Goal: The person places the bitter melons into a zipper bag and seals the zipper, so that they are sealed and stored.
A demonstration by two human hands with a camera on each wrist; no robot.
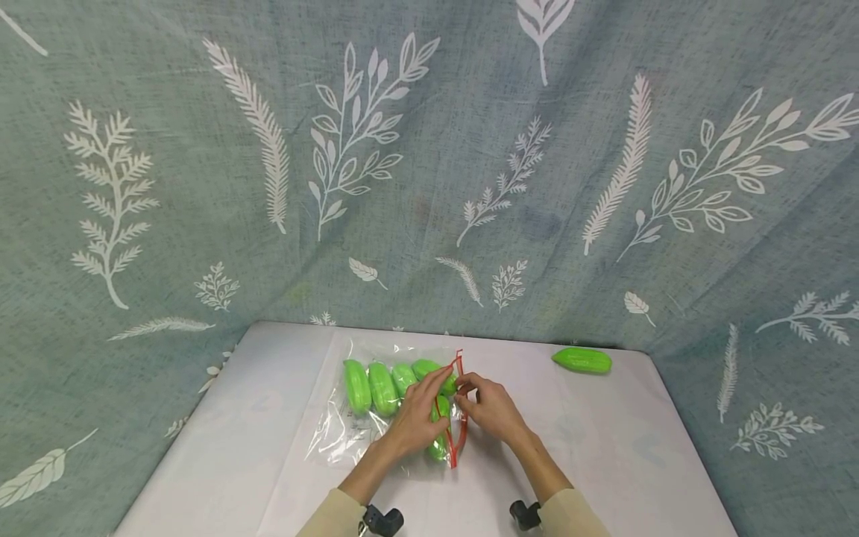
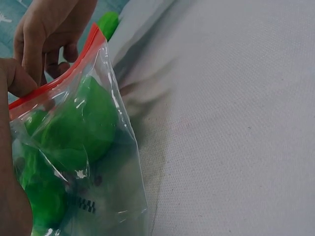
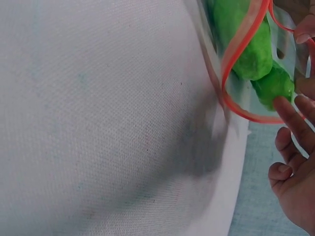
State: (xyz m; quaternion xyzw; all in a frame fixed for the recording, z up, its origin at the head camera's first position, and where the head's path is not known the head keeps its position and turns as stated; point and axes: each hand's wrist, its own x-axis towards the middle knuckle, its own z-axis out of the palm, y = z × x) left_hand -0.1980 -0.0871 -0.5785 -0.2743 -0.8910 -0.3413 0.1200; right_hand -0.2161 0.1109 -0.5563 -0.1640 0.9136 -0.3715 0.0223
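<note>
A clear zip bag with a red zip edge lies on the table, its mouth turned to the right. Inside are several green cucumber-shaped vegetables. My left hand reaches over the bag and holds its mouth edge, the thumb at the red strip in the left wrist view. At the mouth is my right hand, its index fingertip touching a green vegetable just inside in the right wrist view. The remaining right fingers bend loosely, and the red edge stands apart in a loop there.
One more green vegetable lies near the back right of the white table. A leaf-patterned grey-green curtain hangs behind the table and along both sides.
</note>
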